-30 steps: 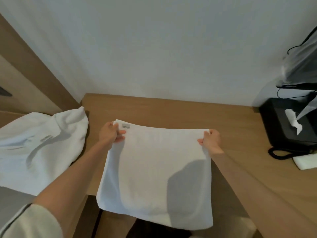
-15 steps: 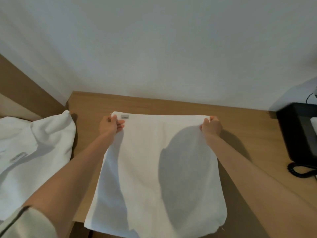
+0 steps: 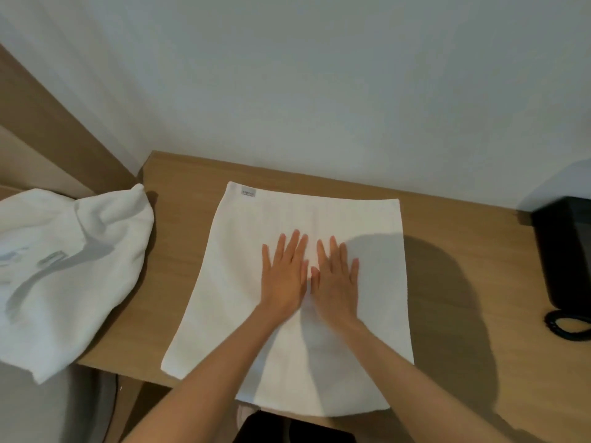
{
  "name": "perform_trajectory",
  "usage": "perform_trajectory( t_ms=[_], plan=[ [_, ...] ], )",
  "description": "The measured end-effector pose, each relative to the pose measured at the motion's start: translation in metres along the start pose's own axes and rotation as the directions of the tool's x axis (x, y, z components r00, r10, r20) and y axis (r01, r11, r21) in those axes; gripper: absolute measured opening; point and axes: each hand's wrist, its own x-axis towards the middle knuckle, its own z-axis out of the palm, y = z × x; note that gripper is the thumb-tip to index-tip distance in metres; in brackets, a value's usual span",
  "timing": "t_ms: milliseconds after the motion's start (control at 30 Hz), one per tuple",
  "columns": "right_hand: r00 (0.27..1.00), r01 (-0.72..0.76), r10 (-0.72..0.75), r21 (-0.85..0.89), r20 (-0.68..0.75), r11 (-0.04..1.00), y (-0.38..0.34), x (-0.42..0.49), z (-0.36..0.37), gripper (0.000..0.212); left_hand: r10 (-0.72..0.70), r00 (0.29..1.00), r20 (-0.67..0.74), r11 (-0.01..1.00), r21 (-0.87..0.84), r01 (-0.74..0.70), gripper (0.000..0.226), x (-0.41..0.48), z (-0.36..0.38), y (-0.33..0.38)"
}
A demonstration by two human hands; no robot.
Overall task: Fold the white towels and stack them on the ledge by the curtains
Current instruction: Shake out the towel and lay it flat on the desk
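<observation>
**Hands off the corners, now smoothing the towel**

Both hands are no longer pinching the far corners as they were 0.5 s ago. The left hand (image 3: 283, 273) and right hand (image 3: 335, 278) are now lying palm-down, side by side, on the middle of the white towel (image 3: 367, 225). Their fingers are lying straight and slightly spread, gripping nothing. The towel is lying flat on the wooden desk (image 3: 179, 251), with its near edge hanging over the front. This is looking like the smoothing step before a fold. The next move is probably calling for pinching 1 edge and carrying it across. A second, crumpled towel (image 3: 64, 266) is waiting at the left.
</observation>
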Motion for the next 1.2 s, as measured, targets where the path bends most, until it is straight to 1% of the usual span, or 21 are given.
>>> perform_trajectory(
  t_ms=[33, 100, 200, 267, 367, 433, 467, 533, 567, 633, 733, 800, 867, 933, 967, 1000, 1067, 1100, 1167, 1200],
  plan=[
    [0.999, 0.020, -0.022, -0.040, -0.033, 0.999, 0.007, -0.005, 0.004, 0.053, -0.013, 1.000, -0.018, 0.998, 0.055, 0.014, 0.050, -0.005, 0.004, -0.007],
    [0.992, 0.051, -0.059, -0.080, -0.109, 0.996, 0.028, -0.013, 0.005, 0.051, -0.038, 0.997, -0.062, 0.995, 0.091, 0.044, 0.049, -0.012, 0.004, -0.026],
    [0.985, -0.025, 0.007, -0.100, -0.173, 0.995, 0.058, -0.021, -0.002, 0.052, -0.162, 0.981, -0.110, 0.982, 0.076, 0.170, 0.050, -0.020, -0.006, -0.057],
    [0.988, -0.058, 0.038, -0.129, -0.147, 0.990, 0.068, -0.025, -0.007, 0.053, -0.219, 0.970, -0.110, 0.969, 0.088, 0.229, 0.051, -0.029, -0.014, -0.074],
    [0.997, -0.052, 0.045, -0.112, -0.064, 0.992, 0.067, -0.024, -0.013, 0.053, -0.214, 0.977, -0.026, 0.972, 0.099, 0.215, 0.052, -0.038, -0.025, -0.082],
    [0.997, -0.072, 0.072, -0.026, -0.036, 0.997, 0.060, -0.026, -0.022, 0.052, -0.216, 0.976, 0.006, 0.974, 0.071, 0.215, 0.052, -0.042, -0.031, -0.073],
    [0.995, -0.086, 0.090, 0.064, -0.053, 0.994, 0.057, -0.029, -0.028, 0.050, -0.194, 0.981, -0.006, 0.979, 0.054, 0.194, 0.052, -0.045, -0.033, -0.065],
    [0.979, -0.099, 0.141, 0.263, -0.147, 0.960, 0.055, -0.043, -0.037, 0.044, -0.095, 0.995, -0.025, 0.995, 0.037, 0.096, 0.052, -0.057, -0.032, -0.043],
    [0.967, -0.095, 0.165, 0.326, -0.196, 0.941, 0.054, -0.053, -0.040, 0.041, -0.041, 0.999, -0.012, 0.999, 0.030, 0.041, 0.051, -0.065, -0.029, -0.031],
    [0.937, -0.101, 0.217, 0.383, -0.275, 0.918, 0.055, -0.076, -0.045, 0.038, 0.026, 0.999, 0.040, 1.000, -0.003, -0.026, 0.050, -0.083, -0.019, -0.008],
    [0.865, -0.190, 0.365, 0.448, -0.345, 0.874, 0.065, -0.113, -0.047, 0.037, 0.016, 0.988, 0.156, 0.999, -0.034, -0.011, 0.051, -0.107, 0.000, 0.013],
    [0.813, -0.274, 0.499, 0.560, -0.299, 0.782, 0.075, -0.137, -0.046, 0.034, -0.012, 0.973, 0.230, 1.000, -0.020, 0.017, 0.056, -0.119, 0.014, 0.017],
    [0.788, -0.345, 0.592, 0.676, -0.167, 0.651, 0.082, -0.156, -0.043, 0.033, -0.020, 0.963, 0.268, 1.000, -0.004, 0.022, 0.065, -0.129, 0.025, 0.013],
    [0.813, -0.358, 0.582, 0.781, -0.009, 0.512, 0.085, -0.172, -0.039, 0.035, -0.006, 0.963, 0.269, 1.000, 0.014, 0.002, 0.075, -0.135, 0.031, 0.007],
    [0.834, -0.354, 0.549, 0.815, 0.054, 0.459, 0.086, -0.179, -0.038, 0.035, 0.001, 0.963, 0.268, 1.000, 0.020, -0.007, 0.078, -0.136, 0.033, 0.004],
    [0.858, -0.353, 0.503, 0.831, 0.104, 0.431, 0.087, -0.185, -0.037, 0.033, 0.005, 0.963, 0.270, 1.000, 0.022, -0.012, 0.081, -0.136, 0.033, 0.003],
    [0.898, -0.356, 0.404, 0.827, 0.174, 0.435, 0.090, -0.194, -0.035, 0.024, 0.014, 0.958, 0.287, 1.000, 0.015, -0.019, 0.084, -0.135, 0.034, 0.002],
    [0.910, -0.355, 0.372, 0.810, 0.185, 0.466, 0.091, -0.197, -0.034, 0.023, 0.018, 0.956, 0.292, 1.000, 0.013, -0.023, 0.086, -0.134, 0.034, 0.002],
    [0.923, -0.337, 0.356, 0.760, 0.149, 0.556, 0.091, -0.199, -0.034, 0.021, 0.026, 0.957, 0.289, 0.999, 0.016, -0.032, 0.088, -0.133, 0.035, 0.002],
    [0.925, -0.324, 0.359, 0.749, 0.123, 0.578, 0.090, -0.199, -0.034, 0.018, 0.031, 0.958, 0.286, 0.999, 0.018, -0.038, 0.088, -0.133, 0.036, 0.001]
  ],
)
